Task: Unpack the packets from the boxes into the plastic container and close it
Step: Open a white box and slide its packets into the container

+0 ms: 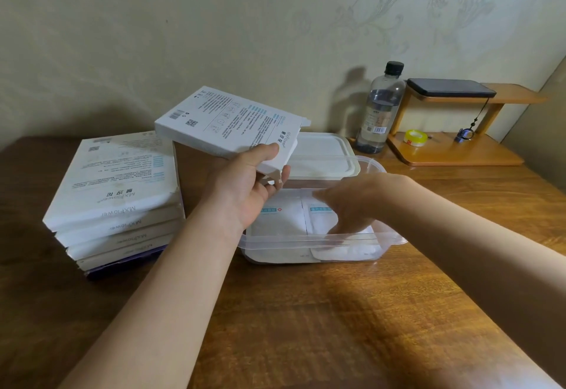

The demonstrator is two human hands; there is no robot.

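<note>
My left hand [245, 188] grips a flat white box [226, 125] by its near corner and holds it tilted in the air, above and left of the clear plastic container [309, 240]. Its end flap hangs open at the right. White packets [281, 220] lie flat inside the container. My right hand [346, 208] reaches down into the container, fingers spread over the right-hand packet; motion blur hides whether they pinch it. The white lid [321, 156] lies just behind the container. A stack of several white boxes [116, 198] stands on the table at the left.
The wooden table [337, 312] stretches toward me in front of the container. At the back right stand a water bottle [379, 110] and a small wooden shelf [453, 149] with a phone [450, 88], a tape roll [413, 137] and a small ring. A wall runs close behind.
</note>
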